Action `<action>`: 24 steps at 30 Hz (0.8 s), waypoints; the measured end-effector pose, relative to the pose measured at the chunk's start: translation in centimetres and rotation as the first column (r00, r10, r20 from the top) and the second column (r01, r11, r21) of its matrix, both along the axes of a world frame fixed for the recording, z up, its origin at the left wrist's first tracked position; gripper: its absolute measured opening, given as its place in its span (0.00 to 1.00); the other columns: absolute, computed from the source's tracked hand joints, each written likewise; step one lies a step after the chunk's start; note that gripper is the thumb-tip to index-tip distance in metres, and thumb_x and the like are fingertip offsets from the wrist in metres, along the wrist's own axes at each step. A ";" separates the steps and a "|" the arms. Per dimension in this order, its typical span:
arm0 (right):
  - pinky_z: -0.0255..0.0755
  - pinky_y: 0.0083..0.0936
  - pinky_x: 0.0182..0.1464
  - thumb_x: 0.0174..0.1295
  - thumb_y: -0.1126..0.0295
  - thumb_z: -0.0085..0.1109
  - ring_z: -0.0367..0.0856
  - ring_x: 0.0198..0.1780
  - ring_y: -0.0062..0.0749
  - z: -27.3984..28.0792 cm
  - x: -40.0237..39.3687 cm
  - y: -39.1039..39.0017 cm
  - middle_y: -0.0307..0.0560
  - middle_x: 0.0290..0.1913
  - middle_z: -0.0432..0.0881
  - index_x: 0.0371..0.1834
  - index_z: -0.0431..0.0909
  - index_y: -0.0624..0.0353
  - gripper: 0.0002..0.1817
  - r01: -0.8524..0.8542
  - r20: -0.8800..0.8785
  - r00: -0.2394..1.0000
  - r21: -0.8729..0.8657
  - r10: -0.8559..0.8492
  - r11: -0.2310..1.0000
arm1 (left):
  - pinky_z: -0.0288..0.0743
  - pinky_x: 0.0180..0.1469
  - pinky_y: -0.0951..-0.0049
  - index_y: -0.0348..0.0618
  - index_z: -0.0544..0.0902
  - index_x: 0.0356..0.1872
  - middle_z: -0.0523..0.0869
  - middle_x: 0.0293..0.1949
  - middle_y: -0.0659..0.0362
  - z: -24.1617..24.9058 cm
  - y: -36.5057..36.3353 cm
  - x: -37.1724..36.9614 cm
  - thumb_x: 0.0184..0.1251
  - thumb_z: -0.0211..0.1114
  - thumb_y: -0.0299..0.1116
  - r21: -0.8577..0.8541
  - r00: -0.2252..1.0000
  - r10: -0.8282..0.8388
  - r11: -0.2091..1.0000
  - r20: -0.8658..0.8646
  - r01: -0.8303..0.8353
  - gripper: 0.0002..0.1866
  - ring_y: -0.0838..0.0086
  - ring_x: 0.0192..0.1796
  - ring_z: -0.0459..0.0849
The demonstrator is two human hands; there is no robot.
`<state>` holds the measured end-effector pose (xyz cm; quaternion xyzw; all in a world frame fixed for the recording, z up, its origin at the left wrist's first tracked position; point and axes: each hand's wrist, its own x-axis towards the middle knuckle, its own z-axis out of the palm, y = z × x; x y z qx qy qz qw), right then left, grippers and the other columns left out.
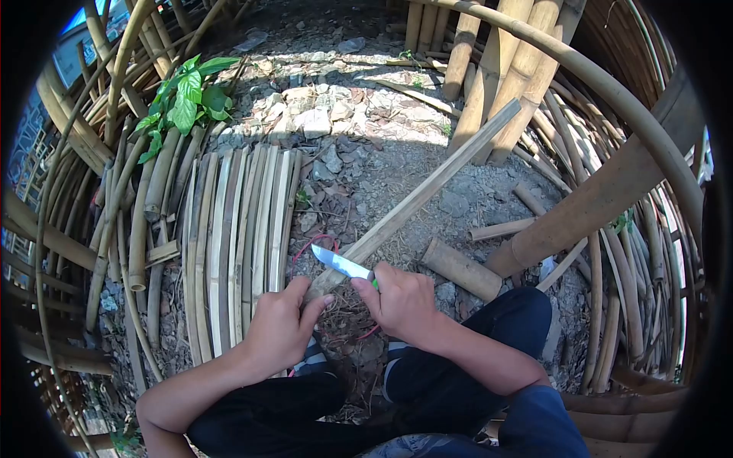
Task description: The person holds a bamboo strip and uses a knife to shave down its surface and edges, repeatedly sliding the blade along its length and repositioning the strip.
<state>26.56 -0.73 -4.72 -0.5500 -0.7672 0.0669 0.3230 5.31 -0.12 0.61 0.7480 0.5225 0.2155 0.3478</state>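
My left hand [281, 327] is closed round the near end of a long bamboo strip [427, 191], thumb along its edge. The strip slants up and away to the right, its far end near some upright bamboo poles. In my right hand [402, 302] is a knife [341, 263], gripped by its handle, with a bit of green showing at the fist. Its shiny blade points left and lies across the strip, just beyond my left hand. Left of my hands, split bamboo strips [237, 244] lie side by side in a row.
A short bamboo piece [462, 269] lies on the gravel to the right, beside a thick slanting pole [595, 206]. A leafy green plant [187, 95] grows at the upper left. Stacked bamboo poles line both sides. A curved pole [580, 65] arches across the upper right.
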 end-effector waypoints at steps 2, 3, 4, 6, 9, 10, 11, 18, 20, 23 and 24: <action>0.70 0.41 0.21 0.72 0.53 0.58 0.78 0.17 0.49 -0.3 0.1 0.3 0.51 0.17 0.76 0.26 0.72 0.60 0.23 0.004 0.021 1.000 0.047 -0.005 0.999 | 0.59 0.18 0.66 0.33 0.75 0.33 0.72 0.12 0.53 -0.5 -0.1 -0.1 0.73 0.67 0.34 0.096 1.000 -0.008 0.995 0.017 0.006 0.14 0.77 0.13 0.69; 0.70 0.39 0.20 0.72 0.53 0.58 0.78 0.17 0.47 -0.3 0.2 0.5 0.50 0.17 0.75 0.25 0.71 0.59 0.23 0.006 0.044 0.999 0.095 -0.011 0.995 | 0.59 0.18 0.66 0.33 0.75 0.33 0.72 0.12 0.53 -0.4 -0.1 -0.1 0.73 0.67 0.34 0.097 1.000 -0.007 0.995 0.016 0.005 0.14 0.77 0.13 0.69; 0.70 0.39 0.20 0.72 0.53 0.58 0.78 0.17 0.47 -0.2 0.2 0.7 0.50 0.17 0.75 0.25 0.71 0.59 0.23 0.006 0.042 0.999 0.096 -0.010 0.995 | 0.60 0.18 0.66 0.33 0.76 0.34 0.73 0.12 0.53 -0.1 -0.1 -0.1 0.73 0.67 0.33 0.112 1.000 -0.005 0.994 0.010 0.004 0.14 0.76 0.13 0.70; 0.69 0.37 0.18 0.71 0.52 0.59 0.78 0.16 0.44 0.1 0.3 0.9 0.48 0.16 0.74 0.24 0.71 0.58 0.24 0.002 0.063 0.998 0.161 -0.013 0.987 | 0.61 0.18 0.66 0.33 0.76 0.35 0.73 0.13 0.52 0.3 -0.1 0.0 0.73 0.67 0.33 0.125 1.000 -0.006 0.992 0.002 0.006 0.13 0.75 0.14 0.71; 0.69 0.36 0.18 0.71 0.51 0.60 0.78 0.16 0.43 0.3 0.4 1.1 0.47 0.16 0.74 0.23 0.71 0.58 0.24 0.006 0.068 0.997 0.201 -0.021 0.980 | 0.70 0.22 0.56 0.33 0.73 0.32 0.76 0.16 0.42 0.6 0.0 0.1 0.72 0.66 0.32 0.095 1.000 0.003 0.995 -0.014 -0.002 0.14 0.46 0.21 0.82; 0.69 0.36 0.18 0.71 0.51 0.60 0.78 0.16 0.43 0.3 0.4 1.1 0.47 0.16 0.74 0.23 0.71 0.58 0.24 0.006 0.067 0.998 0.199 -0.019 0.980 | 0.69 0.22 0.56 0.34 0.73 0.32 0.76 0.16 0.43 0.6 -0.1 0.1 0.72 0.66 0.32 0.109 1.000 0.000 0.994 -0.017 0.002 0.14 0.46 0.21 0.81; 0.69 0.36 0.18 0.71 0.51 0.60 0.78 0.16 0.43 0.2 0.5 1.1 0.47 0.16 0.74 0.23 0.71 0.58 0.24 0.003 0.074 0.997 0.212 -0.020 0.977 | 0.69 0.22 0.56 0.34 0.73 0.32 0.76 0.16 0.43 0.6 -0.1 0.0 0.72 0.66 0.32 0.125 1.000 -0.004 0.992 -0.020 0.006 0.14 0.45 0.21 0.81; 0.68 0.40 0.19 0.73 0.53 0.57 0.78 0.17 0.49 -0.2 1.4 1.8 0.52 0.17 0.76 0.23 0.72 0.58 0.23 0.133 0.005 0.991 0.164 -0.135 0.978 | 0.63 0.20 0.65 0.32 0.78 0.35 0.74 0.14 0.51 0.3 -0.2 -0.5 0.72 0.67 0.32 0.171 1.000 -0.003 0.985 -0.002 0.003 0.12 0.71 0.14 0.73; 0.70 0.43 0.20 0.73 0.52 0.56 0.78 0.17 0.50 0.4 3.9 3.0 0.53 0.16 0.76 0.24 0.72 0.58 0.24 0.168 0.046 0.983 0.131 -0.175 0.977 | 0.62 0.20 0.66 0.32 0.77 0.33 0.73 0.13 0.52 0.0 -0.2 -1.3 0.72 0.67 0.33 0.114 0.999 0.041 0.993 -0.017 -0.039 0.13 0.74 0.14 0.70; 0.71 0.49 0.22 0.74 0.52 0.54 0.79 0.18 0.56 0.0 4.3 3.0 0.56 0.16 0.77 0.25 0.72 0.59 0.24 0.211 0.017 0.977 0.030 -0.211 0.977 | 0.68 0.22 0.56 0.33 0.72 0.30 0.74 0.14 0.43 0.9 0.1 -0.9 0.72 0.66 0.32 0.062 0.995 0.037 0.998 -0.091 -0.032 0.15 0.45 0.19 0.79; 0.71 0.52 0.24 0.74 0.52 0.53 0.79 0.19 0.59 -0.3 3.8 2.7 0.57 0.16 0.77 0.25 0.72 0.60 0.24 0.206 -0.066 0.976 -0.046 -0.209 0.978 | 0.67 0.22 0.57 0.33 0.72 0.29 0.73 0.14 0.43 1.1 0.2 -0.7 0.72 0.66 0.32 0.032 0.995 0.049 0.998 -0.085 -0.046 0.16 0.45 0.19 0.78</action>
